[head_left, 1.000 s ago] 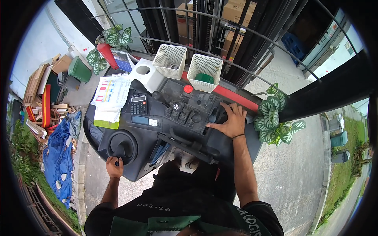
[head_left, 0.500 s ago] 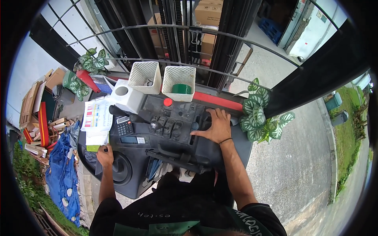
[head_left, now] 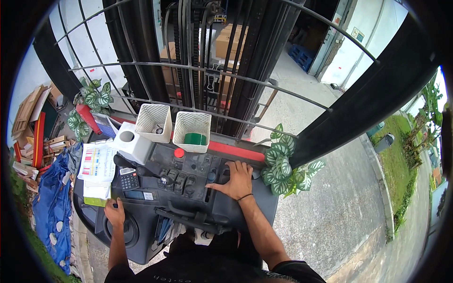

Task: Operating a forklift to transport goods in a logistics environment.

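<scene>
My left hand is closed around a dark knob at the black round steering wheel of a forklift. My right hand lies on the right part of the black control console, thumb stretched out to the left and fingers reaching forward. Its fingertips rest by a dark recess, and I see nothing held. Left of that thumb stand several short black levers, with a red button beyond them. A calculator and a small display are between my hands.
Two white mesh baskets, a white tissue box and papers sit on the console. Leafy plants flank it. Ahead are guard bars and the black mast, with cartons behind. A blue tarp lies left.
The view has tilted up and turned right, so the console appears lower and further left. Both hands keep their places on it.
</scene>
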`<state>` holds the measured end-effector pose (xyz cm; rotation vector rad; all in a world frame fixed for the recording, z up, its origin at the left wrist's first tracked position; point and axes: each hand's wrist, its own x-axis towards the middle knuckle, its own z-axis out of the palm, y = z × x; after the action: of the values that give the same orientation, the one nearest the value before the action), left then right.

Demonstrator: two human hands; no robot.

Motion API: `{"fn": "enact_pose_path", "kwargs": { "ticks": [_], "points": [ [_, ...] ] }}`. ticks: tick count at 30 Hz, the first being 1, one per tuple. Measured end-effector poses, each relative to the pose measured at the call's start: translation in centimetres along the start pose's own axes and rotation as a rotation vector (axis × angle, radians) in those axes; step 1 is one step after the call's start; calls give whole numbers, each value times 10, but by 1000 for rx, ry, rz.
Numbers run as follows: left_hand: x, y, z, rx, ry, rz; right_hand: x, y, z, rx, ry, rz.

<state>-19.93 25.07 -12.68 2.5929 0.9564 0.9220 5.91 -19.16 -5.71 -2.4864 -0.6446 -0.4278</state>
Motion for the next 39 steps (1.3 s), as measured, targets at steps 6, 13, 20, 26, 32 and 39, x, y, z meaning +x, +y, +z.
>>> {"fn": "enact_pose_path", "kwargs": {
  "ticks": [6,13,20,26,32,39],
  "points": [
    [-13,12,-14,-51,-40,12,-8,-7,-7,-13,-29,-3],
    [-59,18,-37,-119,-127,105,-31,-31,-2,-45,0,-1],
    [-111,-6,-73,-128,-156,104,-54,-57,2,-80,-13,-46],
    [-138,-24,-99,-107,-154,131,-61,-68,-1,-59,-24,-24],
    [-138,-29,-122,-85,-254,276,-48,-57,-3,-47,-1,16],
    [-140,-56,-126,-56,-239,231,-15,-24,-10,-21,-67,44]
  ]
}}
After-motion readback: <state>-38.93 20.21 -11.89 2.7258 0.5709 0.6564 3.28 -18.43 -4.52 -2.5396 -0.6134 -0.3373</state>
